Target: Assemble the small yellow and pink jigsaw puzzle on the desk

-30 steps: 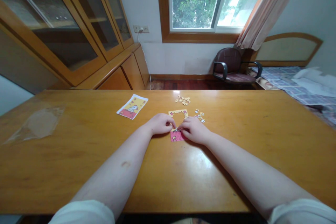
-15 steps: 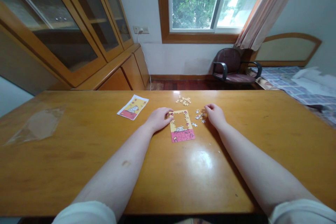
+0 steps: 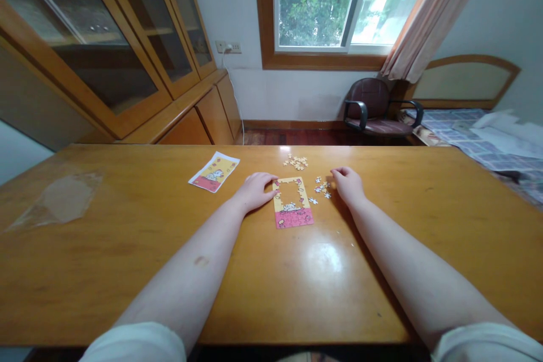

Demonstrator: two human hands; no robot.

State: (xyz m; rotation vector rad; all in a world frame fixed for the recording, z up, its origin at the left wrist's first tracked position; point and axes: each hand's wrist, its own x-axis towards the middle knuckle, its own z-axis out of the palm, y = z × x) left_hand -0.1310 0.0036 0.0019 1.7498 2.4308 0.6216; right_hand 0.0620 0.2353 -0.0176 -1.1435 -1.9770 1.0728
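Observation:
A partly assembled jigsaw puzzle (image 3: 294, 219) lies on the table, pink at the bottom and yellow around its sides, with a gap in the middle where the wood shows. My left hand (image 3: 257, 190) rests at its left edge, thumb and fingers apart, the fingertips touching the border. To the right of the puzzle is a small cluster of loose puzzle pieces (image 3: 323, 188), some whitish. Just beside them hovers my right hand (image 3: 348, 184), its thumb and fingertips pinched together; whatever sits between them is too small to make out.
Behind the puzzle lies a pile of yellowish pieces (image 3: 296, 162). A printed picture card (image 3: 215, 171) is at the left, and a clear plastic bag (image 3: 63, 198) lies farther left. The table's far edge faces an office chair (image 3: 371, 107) and a glass-door cabinet (image 3: 127, 28).
My left fingers have spread slightly along the puzzle's edge. The right hand stays almost in place beside the loose pieces. The view has shifted a little.

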